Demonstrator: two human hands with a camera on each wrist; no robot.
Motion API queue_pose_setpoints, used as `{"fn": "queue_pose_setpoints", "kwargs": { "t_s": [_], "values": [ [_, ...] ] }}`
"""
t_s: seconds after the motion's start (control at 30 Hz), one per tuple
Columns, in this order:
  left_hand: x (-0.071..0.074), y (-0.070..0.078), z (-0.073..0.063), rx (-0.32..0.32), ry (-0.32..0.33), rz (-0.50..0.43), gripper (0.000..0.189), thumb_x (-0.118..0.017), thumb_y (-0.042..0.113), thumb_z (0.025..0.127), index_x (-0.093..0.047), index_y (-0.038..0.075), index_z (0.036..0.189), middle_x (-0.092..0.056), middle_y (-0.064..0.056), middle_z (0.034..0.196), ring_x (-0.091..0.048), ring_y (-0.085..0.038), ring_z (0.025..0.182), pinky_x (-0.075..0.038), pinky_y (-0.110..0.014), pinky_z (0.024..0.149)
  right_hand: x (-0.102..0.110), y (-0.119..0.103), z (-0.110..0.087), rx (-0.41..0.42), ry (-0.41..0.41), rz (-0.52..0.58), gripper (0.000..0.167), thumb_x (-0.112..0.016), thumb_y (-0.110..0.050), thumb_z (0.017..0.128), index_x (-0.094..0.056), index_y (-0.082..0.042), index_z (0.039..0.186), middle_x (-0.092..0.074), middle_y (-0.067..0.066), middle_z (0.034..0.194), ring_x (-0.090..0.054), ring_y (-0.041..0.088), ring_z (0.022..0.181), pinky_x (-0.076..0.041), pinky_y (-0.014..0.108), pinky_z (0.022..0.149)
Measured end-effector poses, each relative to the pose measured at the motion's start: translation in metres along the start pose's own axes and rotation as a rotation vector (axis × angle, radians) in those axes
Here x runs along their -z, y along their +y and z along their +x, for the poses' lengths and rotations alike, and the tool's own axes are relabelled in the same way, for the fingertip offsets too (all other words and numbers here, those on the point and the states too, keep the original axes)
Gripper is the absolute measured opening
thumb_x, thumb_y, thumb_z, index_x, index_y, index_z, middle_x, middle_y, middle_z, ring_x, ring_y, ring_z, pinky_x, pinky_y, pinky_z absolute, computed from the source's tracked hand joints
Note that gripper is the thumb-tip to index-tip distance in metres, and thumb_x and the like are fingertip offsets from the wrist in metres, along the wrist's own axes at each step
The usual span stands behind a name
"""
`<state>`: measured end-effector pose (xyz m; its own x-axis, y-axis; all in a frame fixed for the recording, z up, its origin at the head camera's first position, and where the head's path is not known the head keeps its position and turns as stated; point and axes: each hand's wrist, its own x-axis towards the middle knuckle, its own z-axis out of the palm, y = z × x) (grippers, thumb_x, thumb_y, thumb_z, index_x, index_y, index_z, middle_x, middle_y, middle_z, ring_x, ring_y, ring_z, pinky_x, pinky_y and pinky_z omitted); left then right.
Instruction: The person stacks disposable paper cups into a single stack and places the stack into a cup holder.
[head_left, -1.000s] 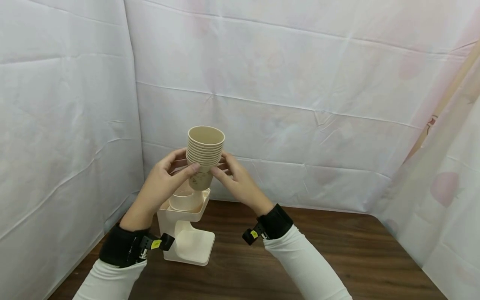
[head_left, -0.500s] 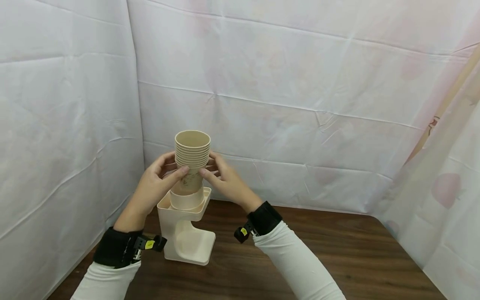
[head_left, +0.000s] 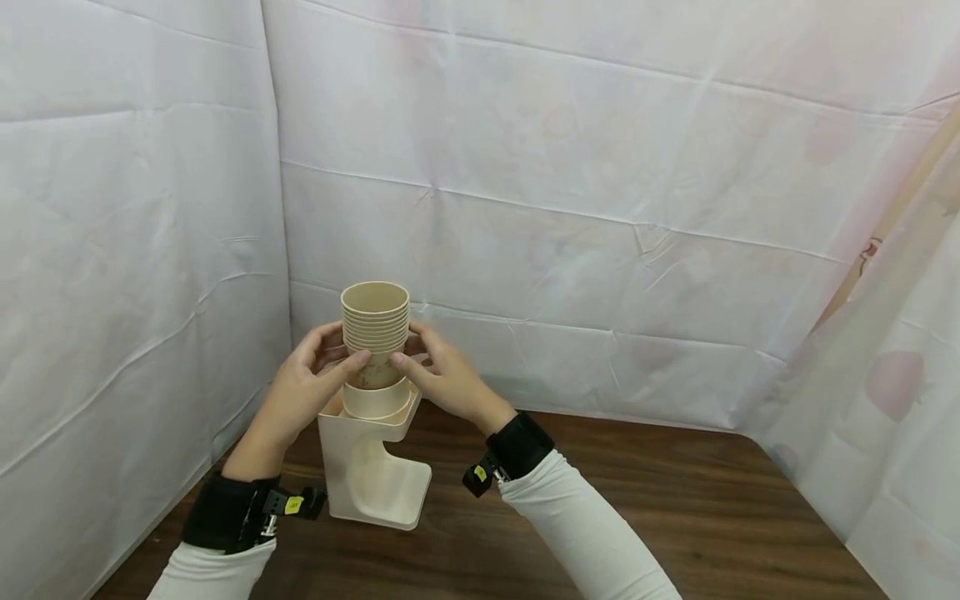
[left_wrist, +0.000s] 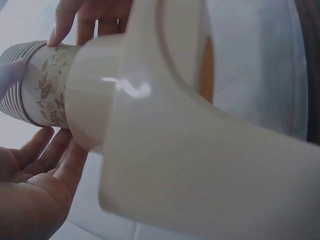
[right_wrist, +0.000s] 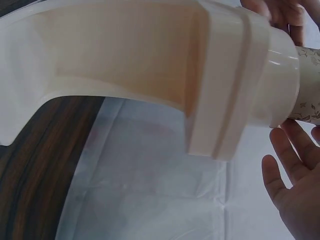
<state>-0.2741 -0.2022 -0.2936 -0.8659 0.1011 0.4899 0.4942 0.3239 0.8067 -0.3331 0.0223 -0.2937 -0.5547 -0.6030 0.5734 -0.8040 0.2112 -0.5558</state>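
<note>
Both hands hold a stack of nested beige paper cups (head_left: 376, 327), upright with the open rims on top. My left hand (head_left: 302, 381) grips its left side, my right hand (head_left: 448, 375) its right, thumbs on the near face. Brown leaf prints show on the bottommost cup's wall in the left wrist view. The stack's lower end sits inside the round collar (head_left: 377, 400) of a cream plastic cup dispenser (head_left: 352, 467), so the base of the cups is hidden. In the right wrist view, fingertips (right_wrist: 290, 142) lie close to the collar's rim.
The dispenser stands on a dark wooden table (head_left: 600, 500), its flat foot (head_left: 397, 492) pointing right. White cloth (head_left: 525, 167) hangs behind, and another white cloth (head_left: 135, 250) hangs close on the left. A patterned curtain (head_left: 900, 392) hangs at the right edge.
Both hands have carried the cup stack left and then down, from above the dispenser into its collar. The dispenser stays in place.
</note>
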Motion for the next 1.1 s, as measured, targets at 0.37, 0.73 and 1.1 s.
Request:
{"fn": "queue_pose_setpoints", "kwargs": {
  "t_s": [0.37,0.73,1.1],
  "values": [
    [-0.001,-0.014,-0.009,0.039,0.010,0.120,0.068,-0.065,0.046,0.097,-0.040,0.010,0.150,-0.055,-0.014,0.136,-0.054,-0.032,0.124,-0.044,-0.051,0.103,-0.010,0.007,-0.007,-0.077,-0.029,0.009,0.055,-0.054,-0.031,0.105,-0.034,-0.015,0.153,-0.058,0.004,0.133,-0.056,0.015,0.120,-0.050,0.029,0.093],
    [0.000,-0.016,-0.010,0.042,0.004,0.128,0.068,-0.064,0.046,0.097,-0.040,0.011,0.150,-0.055,-0.014,0.137,-0.055,-0.033,0.125,-0.046,-0.051,0.101,-0.010,0.003,-0.007,-0.092,-0.004,-0.023,0.054,-0.054,-0.033,0.105,-0.037,-0.012,0.152,-0.058,0.002,0.132,-0.053,0.013,0.123,-0.049,0.029,0.093],
    [0.000,-0.021,-0.014,0.036,0.003,0.216,0.071,-0.067,0.047,0.095,-0.043,0.003,0.146,-0.050,-0.019,0.138,-0.050,-0.037,0.127,-0.041,-0.055,0.104,-0.016,0.011,-0.012,-0.135,-0.037,0.009,0.051,-0.057,-0.037,0.103,-0.046,-0.014,0.147,-0.052,0.001,0.139,-0.050,0.012,0.125,-0.048,0.034,0.097]
  ]
}}
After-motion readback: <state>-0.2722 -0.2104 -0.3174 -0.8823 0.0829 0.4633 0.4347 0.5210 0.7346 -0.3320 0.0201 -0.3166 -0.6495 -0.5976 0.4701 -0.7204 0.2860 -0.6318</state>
